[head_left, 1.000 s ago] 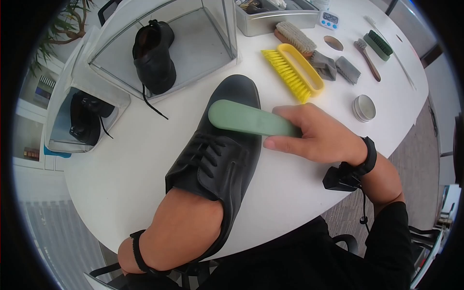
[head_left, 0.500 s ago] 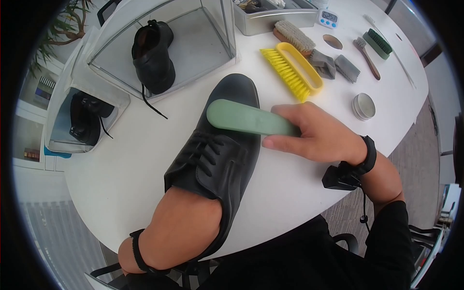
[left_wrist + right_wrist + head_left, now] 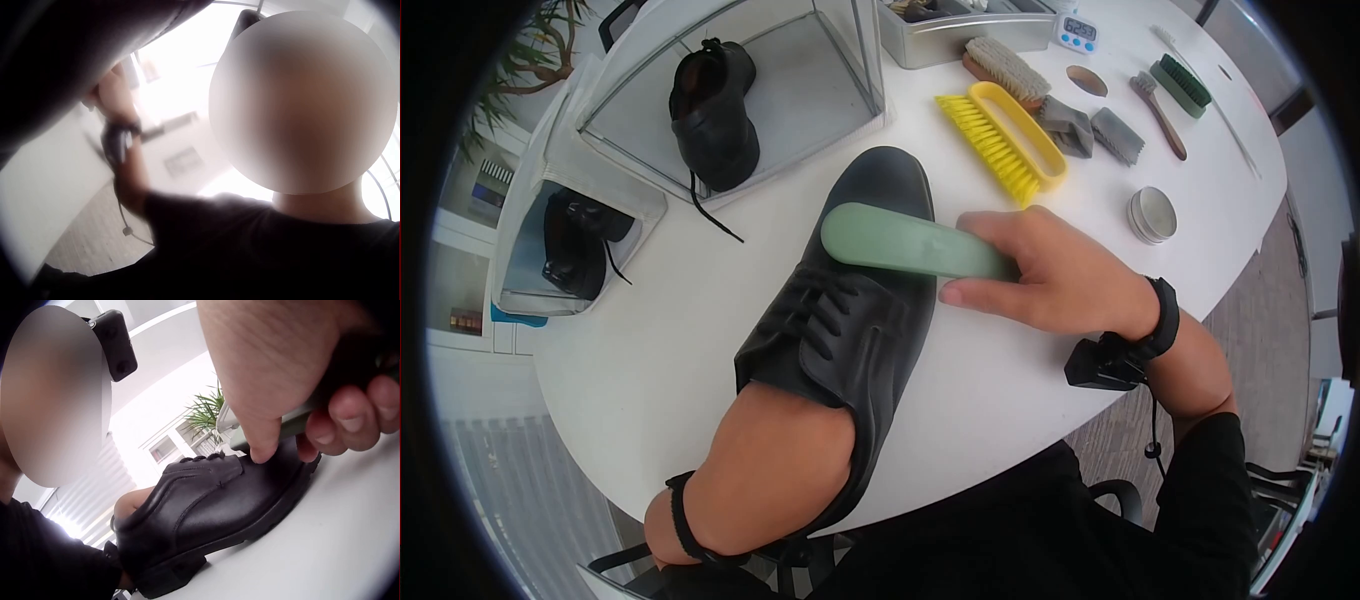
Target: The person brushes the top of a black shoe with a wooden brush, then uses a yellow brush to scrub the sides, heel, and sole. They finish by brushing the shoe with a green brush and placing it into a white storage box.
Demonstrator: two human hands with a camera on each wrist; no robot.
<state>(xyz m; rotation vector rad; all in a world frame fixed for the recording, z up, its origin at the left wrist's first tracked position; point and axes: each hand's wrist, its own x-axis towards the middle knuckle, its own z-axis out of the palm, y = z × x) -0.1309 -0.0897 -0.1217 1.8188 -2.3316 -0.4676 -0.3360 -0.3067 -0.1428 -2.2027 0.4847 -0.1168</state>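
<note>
A black leather lace-up shoe [image 3: 875, 345] rests on the white table, toe pointing away from me. My left hand [image 3: 785, 450] goes into the shoe through its opening, so its fingers are hidden inside. My right hand [image 3: 1065, 270] grips a long pale green tool [image 3: 890, 241] with a rounded end, lying across the shoe's vamp just ahead of the laces. In the right wrist view, thumb and curled fingers close around the green handle [image 3: 294, 425], low over the shoe's upper [image 3: 212, 500]. The tool's underside is hidden.
Beyond the toe are a yellow brush [image 3: 1035, 140], a wood-backed brush [image 3: 1008, 70], grey cloths [image 3: 1117, 136] and a round tin [image 3: 1152, 215]. A clear-sided box [image 3: 820, 110] with another black shoe [image 3: 715, 120] stands at the back left. A metal tray [image 3: 965, 40] sits behind.
The head view shifts slightly. The green tool edges a little to the left across the shoe with my right hand. The left hand stays inside the shoe.
</note>
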